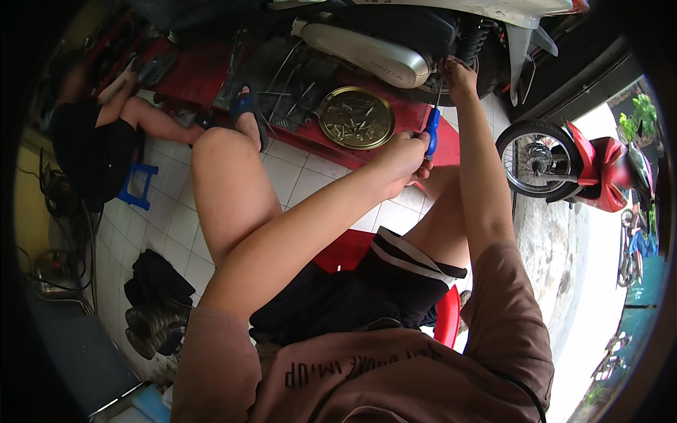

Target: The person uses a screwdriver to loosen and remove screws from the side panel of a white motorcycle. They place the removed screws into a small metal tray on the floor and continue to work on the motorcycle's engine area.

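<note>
My left hand (409, 161) is wrapped round the blue handle of a screwdriver (433, 128), whose thin shaft points up toward the scooter (367, 53). Beside the shaft's upper end, my right hand (460, 79) reaches in with its fingers closed at the scooter's underside. Whatever those fingertips pinch is too small to make out. They are close to the rounded end of the silver engine cover (384, 62) and the black coil spring (474, 42). Left of my left hand, a round gold tray (324, 123) holds several small metal parts.
The tray rests on a red platform (416, 113) with wrenches and other tools (282, 92) to its left. Another person (88, 141) sits on a blue stool (139, 187) at far left. A red motorcycle (596, 166) stands at right. Dark cloth (159, 278) lies on the tiles.
</note>
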A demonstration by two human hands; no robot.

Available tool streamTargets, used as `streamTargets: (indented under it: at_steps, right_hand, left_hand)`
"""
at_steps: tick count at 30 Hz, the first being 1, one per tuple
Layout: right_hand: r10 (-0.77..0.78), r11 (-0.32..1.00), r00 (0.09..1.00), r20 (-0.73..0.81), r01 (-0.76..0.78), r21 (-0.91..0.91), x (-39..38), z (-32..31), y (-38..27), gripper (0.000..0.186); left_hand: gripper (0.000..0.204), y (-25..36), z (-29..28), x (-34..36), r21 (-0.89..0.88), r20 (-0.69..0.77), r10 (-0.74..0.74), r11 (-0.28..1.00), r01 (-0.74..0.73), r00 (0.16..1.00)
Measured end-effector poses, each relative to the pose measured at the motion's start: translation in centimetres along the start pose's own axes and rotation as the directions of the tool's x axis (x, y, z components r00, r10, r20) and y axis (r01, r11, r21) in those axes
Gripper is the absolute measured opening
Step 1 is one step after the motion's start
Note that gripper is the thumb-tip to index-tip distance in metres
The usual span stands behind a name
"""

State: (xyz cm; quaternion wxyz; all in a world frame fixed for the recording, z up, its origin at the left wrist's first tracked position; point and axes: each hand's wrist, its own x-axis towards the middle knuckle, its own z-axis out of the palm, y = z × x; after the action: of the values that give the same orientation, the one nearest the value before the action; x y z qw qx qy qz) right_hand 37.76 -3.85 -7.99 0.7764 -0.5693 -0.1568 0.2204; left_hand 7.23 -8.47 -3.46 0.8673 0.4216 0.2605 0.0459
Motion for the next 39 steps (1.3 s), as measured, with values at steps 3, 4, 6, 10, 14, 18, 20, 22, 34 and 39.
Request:
streamTargets:
  at_steps: [3,4,6,10,14,18,20,22,34,39]
  right_hand:
    - [0.016,0.999,0.999,0.036,-0.017,0.037,0.5,-0.1,0.5,0.012]
    - [0.024,0.998,0.999,0.032,-0.026,0.051,0.6,-0.2,0.6,0.014]
    - [0.040,0.996,0.999,0.025,-0.042,0.079,0.5,-0.1,0.7,0.016]
    - [0.116,0.962,0.992,0.050,-0.125,0.243,0.8,-0.2,0.8,0.022]
    - [0.116,0.939,0.991,0.070,-0.132,0.317,1.2,-0.4,1.4,0.031]
    - [0.098,0.954,0.989,0.112,-0.125,0.273,1.7,-0.4,1.7,0.034]
    - [0.081,0.959,0.990,0.114,-0.109,0.261,2.3,-0.9,1.8,0.033]
    - [0.078,0.961,0.994,0.079,-0.096,0.258,2.5,-0.7,2.1,0.027]
    - [-0.076,0.997,0.989,-0.128,0.071,-0.039,0.1,0.7,0.6,0.013]
    - [-0.071,0.997,0.996,-0.049,0.073,0.036,1.5,-0.4,1.4,0.010]
  left_hand:
    - [0.022,0.1,0.1,-0.1,0.017,-0.023,-0.012,1.000,0.012,1.000]
    - [0.022,0.2,0.1,-0.2,0.039,-0.036,-0.011,0.999,0.013,0.999]
    - [0.023,0.5,0.4,-0.7,-0.044,-0.070,0.027,0.999,-0.030,0.997]
    - [0.022,1.3,0.4,-1.0,-0.185,-0.049,0.077,0.979,-0.085,0.996]
    - [0.017,1.8,0.2,-1.1,-0.186,0.054,0.070,0.981,-0.059,0.996]
    - [0.013,1.8,0.7,-1.4,-0.108,-0.006,0.106,0.989,-0.106,0.994]
    - [0.014,1.6,0.7,-1.3,-0.129,0.031,0.061,0.990,-0.057,0.998]
    - [0.018,1.1,0.4,-1.2,-0.149,0.088,0.003,0.989,0.010,0.996]
    - [0.022,1.0,0.8,-1.4,0.023,-0.004,0.107,0.994,-0.107,0.994]
    - [0.021,1.0,1.4,-1.3,-0.088,-0.030,0.060,0.994,-0.063,0.998]
